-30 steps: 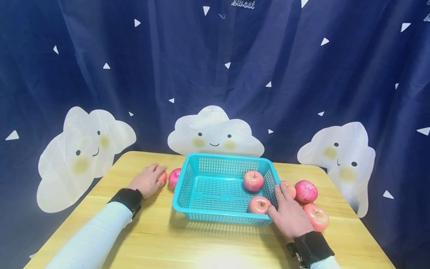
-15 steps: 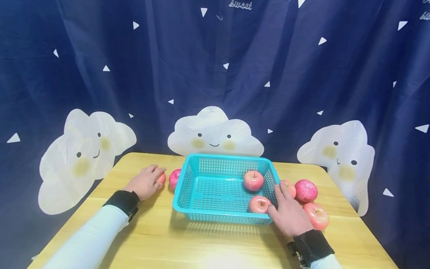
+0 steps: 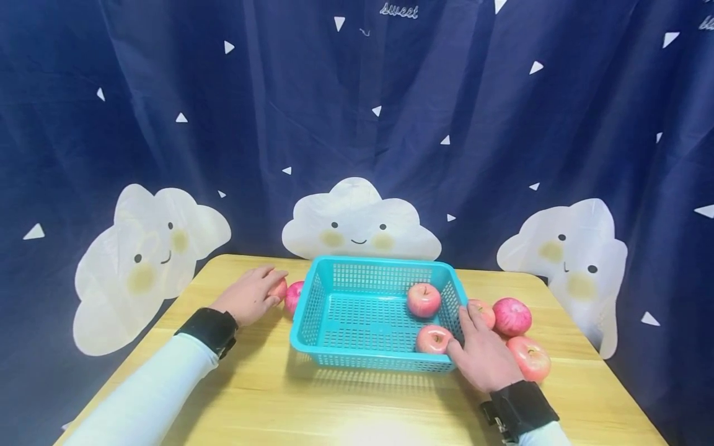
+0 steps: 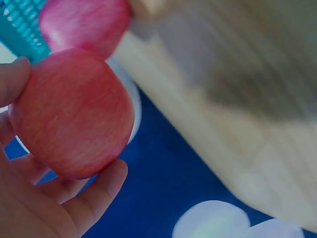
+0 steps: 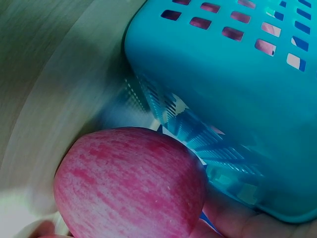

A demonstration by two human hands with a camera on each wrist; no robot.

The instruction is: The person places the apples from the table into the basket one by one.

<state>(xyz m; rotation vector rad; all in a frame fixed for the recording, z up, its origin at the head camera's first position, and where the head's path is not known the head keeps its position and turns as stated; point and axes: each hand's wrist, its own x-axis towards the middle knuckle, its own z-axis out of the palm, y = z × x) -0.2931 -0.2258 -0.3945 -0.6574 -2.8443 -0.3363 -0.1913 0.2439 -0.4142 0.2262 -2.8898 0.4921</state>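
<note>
My left hand (image 3: 252,297) grips a red apple (image 3: 279,289) at the table's left side, fingers curled under it (image 4: 72,111). A second apple (image 3: 294,297) lies between that hand and the teal basket (image 3: 375,267). Two apples (image 3: 423,299) (image 3: 432,339) sit inside the basket on its right side. My right hand (image 3: 481,351) lies against the basket's right wall and covers an apple (image 3: 484,311). In the right wrist view that apple (image 5: 131,183) sits close to the palm beside the basket (image 5: 223,89), with skin on both sides of it.
Two more apples (image 3: 512,316) (image 3: 530,357) lie on the wooden table (image 3: 346,409) right of my right hand. A dark blue curtain with white clouds (image 3: 359,220) hangs just behind the table's far edge.
My left hand has shifted slightly right towards the basket with its apple. The right hand and the basket's apples have stayed put.
</note>
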